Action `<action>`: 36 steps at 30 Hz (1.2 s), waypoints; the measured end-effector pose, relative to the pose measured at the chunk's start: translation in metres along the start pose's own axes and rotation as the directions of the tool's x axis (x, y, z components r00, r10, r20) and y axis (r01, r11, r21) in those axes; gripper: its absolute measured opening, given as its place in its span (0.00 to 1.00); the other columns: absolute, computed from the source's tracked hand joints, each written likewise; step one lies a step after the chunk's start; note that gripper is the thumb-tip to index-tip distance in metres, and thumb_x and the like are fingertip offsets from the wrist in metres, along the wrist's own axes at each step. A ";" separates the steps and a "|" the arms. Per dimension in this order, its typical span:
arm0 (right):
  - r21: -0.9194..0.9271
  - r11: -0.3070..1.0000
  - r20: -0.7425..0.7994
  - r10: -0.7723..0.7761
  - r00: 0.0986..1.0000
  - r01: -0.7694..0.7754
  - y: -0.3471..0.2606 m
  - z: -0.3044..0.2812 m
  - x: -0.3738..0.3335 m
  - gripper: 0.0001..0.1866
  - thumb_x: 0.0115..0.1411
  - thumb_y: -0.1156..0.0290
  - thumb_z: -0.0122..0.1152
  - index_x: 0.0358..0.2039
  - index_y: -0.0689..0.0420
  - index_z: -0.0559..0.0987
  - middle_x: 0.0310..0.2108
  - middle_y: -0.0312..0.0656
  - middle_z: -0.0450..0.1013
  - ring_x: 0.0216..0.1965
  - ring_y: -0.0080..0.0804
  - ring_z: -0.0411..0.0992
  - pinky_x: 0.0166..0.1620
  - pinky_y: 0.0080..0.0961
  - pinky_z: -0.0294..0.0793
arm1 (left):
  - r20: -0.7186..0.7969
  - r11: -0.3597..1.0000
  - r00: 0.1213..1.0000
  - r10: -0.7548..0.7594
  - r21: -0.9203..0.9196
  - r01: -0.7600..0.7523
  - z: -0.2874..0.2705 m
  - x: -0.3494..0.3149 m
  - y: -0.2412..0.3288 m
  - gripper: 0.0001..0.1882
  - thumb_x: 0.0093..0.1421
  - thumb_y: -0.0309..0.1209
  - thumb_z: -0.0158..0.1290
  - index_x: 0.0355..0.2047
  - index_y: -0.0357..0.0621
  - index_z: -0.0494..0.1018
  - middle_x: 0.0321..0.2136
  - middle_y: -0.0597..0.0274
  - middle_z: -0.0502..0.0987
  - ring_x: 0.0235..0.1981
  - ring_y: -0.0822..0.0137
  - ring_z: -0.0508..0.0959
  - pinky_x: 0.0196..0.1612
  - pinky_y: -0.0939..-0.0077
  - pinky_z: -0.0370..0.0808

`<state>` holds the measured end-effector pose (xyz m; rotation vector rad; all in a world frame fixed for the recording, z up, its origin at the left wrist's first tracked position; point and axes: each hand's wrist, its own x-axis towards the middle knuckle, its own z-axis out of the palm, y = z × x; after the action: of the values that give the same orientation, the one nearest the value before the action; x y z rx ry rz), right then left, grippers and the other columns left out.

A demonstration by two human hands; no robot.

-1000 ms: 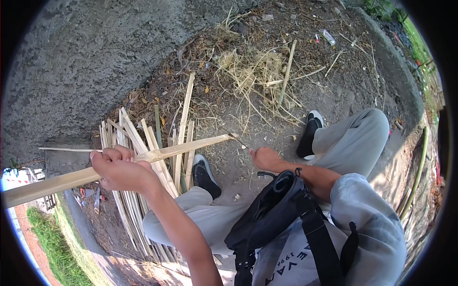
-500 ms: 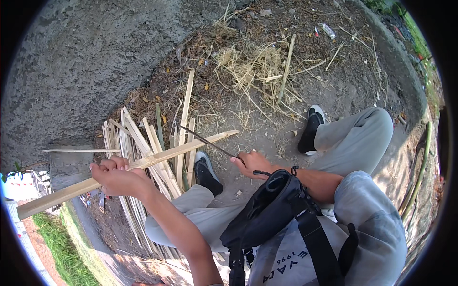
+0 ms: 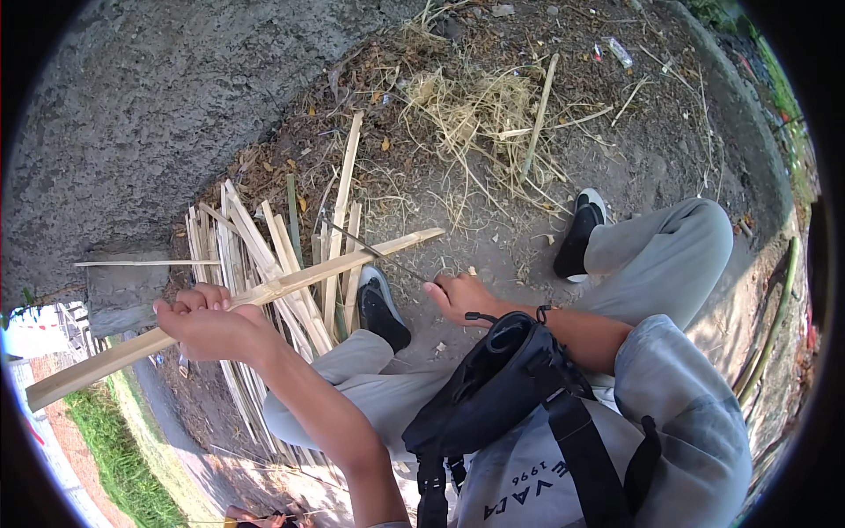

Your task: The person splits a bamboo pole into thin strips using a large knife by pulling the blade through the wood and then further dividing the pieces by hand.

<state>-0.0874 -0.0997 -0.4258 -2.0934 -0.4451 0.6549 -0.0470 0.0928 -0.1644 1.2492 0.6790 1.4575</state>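
A split bamboo strip (image 3: 304,280) is gripped in the left hand (image 3: 209,330), and a long, thin, dark-bladed knife (image 3: 401,266) is held across it in the right hand (image 3: 459,297).
The left fingers are curled closed around the strip, which is passed through the fist on a slant: its broader end juts out at lower left, and a longer stretch reaches right to a narrow tip. The right hand is closed on the knife's handle, mostly hidden by the fingers; the strip is crossed by the blade between the left fist and the tip, though firm contact cannot be told. Below the strip, a bundle of pale bamboo slats (image 3: 257,255) is laid on the ground beside a black shoe (image 3: 380,310); curly shavings (image 3: 462,114) are heaped farther off.
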 end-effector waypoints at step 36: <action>0.193 0.927 -0.096 -0.309 0.946 0.322 -0.064 -0.048 -0.010 0.21 0.66 0.57 0.43 0.33 0.63 0.76 0.20 0.60 0.72 0.25 0.63 0.72 0.34 0.50 0.72 | 0.257 0.953 0.945 0.204 -0.274 -0.131 -0.017 -0.032 -0.005 0.24 0.65 0.56 0.41 0.27 0.47 0.60 0.11 0.69 0.55 0.09 0.78 0.53 0.12 0.83 0.50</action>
<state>-0.0710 -0.1003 -0.3472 -1.7887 -0.6341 0.4230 -0.0646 0.0678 -0.1849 1.3027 0.1885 1.4151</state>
